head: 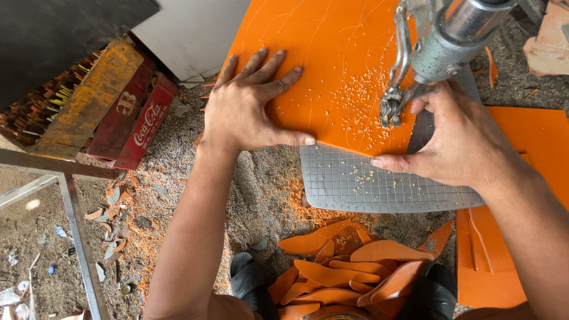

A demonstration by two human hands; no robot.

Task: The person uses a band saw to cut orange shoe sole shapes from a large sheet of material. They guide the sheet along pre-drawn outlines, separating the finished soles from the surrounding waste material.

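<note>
A large orange sheet [332,53] marked with curved outlines lies on a grey gridded machine table [367,184]. My left hand [249,104] presses flat on the sheet, fingers spread, thumb along its near edge. My right hand [456,139] rests at the sheet's right near corner, thumb on the edge, just beside the metal cutting head [394,106] of the machine. Orange crumbs are scattered over the sheet around the cutter.
A pile of cut orange sole-shaped pieces [349,269] lies below the table between two black sandals [249,284]. More orange sheet [521,195] lies at right. Red and yellow crates [112,101] stand at left, a metal frame [77,231] lower left. Sawdust covers the floor.
</note>
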